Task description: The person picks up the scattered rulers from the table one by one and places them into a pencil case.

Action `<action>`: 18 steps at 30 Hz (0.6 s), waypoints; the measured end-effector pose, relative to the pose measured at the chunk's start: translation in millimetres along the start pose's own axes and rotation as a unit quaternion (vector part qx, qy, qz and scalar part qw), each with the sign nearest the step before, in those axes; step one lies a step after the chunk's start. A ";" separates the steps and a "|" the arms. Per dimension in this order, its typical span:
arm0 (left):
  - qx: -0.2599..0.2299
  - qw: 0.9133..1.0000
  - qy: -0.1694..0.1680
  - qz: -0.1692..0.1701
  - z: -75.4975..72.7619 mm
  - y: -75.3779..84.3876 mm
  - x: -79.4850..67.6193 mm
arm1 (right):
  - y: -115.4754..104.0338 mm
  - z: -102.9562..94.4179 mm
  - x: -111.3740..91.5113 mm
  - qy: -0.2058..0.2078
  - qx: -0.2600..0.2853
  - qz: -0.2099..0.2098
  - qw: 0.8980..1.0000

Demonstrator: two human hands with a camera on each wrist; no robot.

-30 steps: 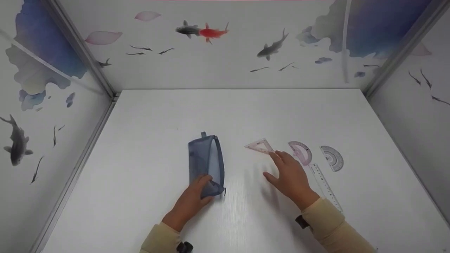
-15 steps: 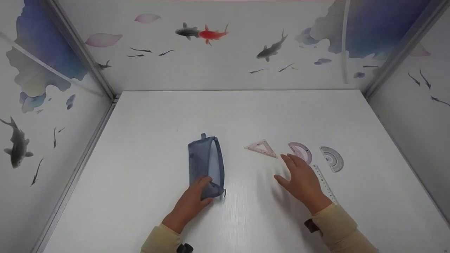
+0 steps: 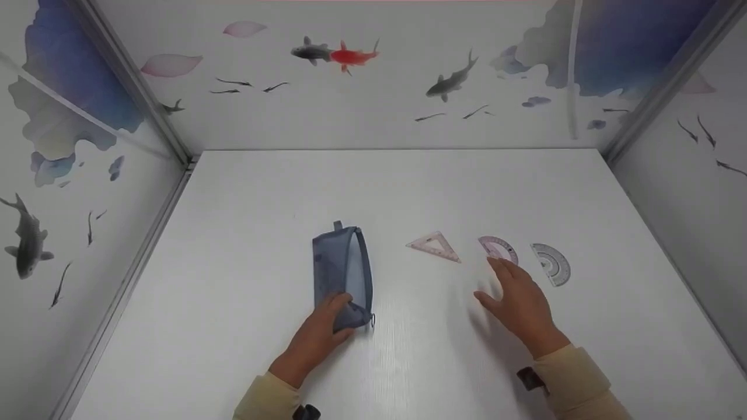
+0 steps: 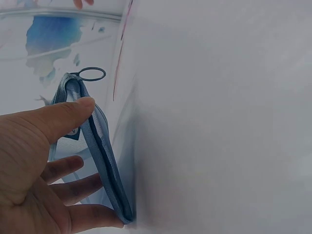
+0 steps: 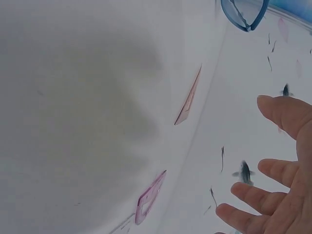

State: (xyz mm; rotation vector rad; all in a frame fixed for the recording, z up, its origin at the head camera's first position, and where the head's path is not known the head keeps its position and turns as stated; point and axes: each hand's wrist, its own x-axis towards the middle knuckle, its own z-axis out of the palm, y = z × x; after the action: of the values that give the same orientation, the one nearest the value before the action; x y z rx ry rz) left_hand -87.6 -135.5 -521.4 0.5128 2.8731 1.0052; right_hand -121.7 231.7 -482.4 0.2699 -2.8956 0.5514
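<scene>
The left hand (image 3: 318, 333) pinches the blue pouch (image 3: 331, 262) while the right hand (image 3: 521, 306), its grip spread and empty, hovers near the pink protractor (image 3: 504, 245).

Dim, greyish light; soft shadows and faint glare on the white table (image 3: 397, 186)

Walled like a booth on three visible sides, a white worktop (image 3: 251, 204) meets pale panels (image 3: 350, 111) decorated with fish (image 3: 452, 80) and framed by metal posts (image 3: 135, 79).

Right of the blue pouch (image 3: 331, 262) I see a pink set square (image 3: 437, 251) and pink protractor (image 3: 498, 247); beyond it, a fish-patterned wall (image 3: 373, 116).
</scene>
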 end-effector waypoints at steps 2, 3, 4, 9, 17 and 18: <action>-0.002 1.000 -0.001 0.000 -0.2 0.3 0.0 | 4.1 0.0 -0.8 0.002 0.001 0.001 1.000; -0.003 1.000 -0.001 0.001 -0.4 0.5 0.0 | 6.0 -0.1 -1.1 0.003 0.003 0.001 1.000; -0.005 1.000 -0.001 0.001 -0.6 0.7 -0.1 | 7.6 -0.2 -1.6 0.004 0.004 0.002 1.000; -0.013 1.000 -0.002 -0.002 -0.2 0.5 -0.6 | 14.6 -2.5 -2.7 0.002 0.016 0.014 1.000; -0.009 1.000 -0.001 0.001 0.2 0.2 -0.6 | 24.6 -12.5 -2.8 -0.018 0.052 0.070 0.996; -0.009 1.000 -0.002 0.001 0.3 0.3 -0.6 | 25.8 -13.7 -2.8 -0.017 0.058 0.075 0.995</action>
State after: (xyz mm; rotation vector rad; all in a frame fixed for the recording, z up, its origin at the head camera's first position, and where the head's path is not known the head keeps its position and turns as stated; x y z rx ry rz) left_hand -86.9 -135.4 -521.5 0.5147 2.8582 1.0272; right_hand -122.4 260.9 -479.4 0.0793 -2.9384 0.7469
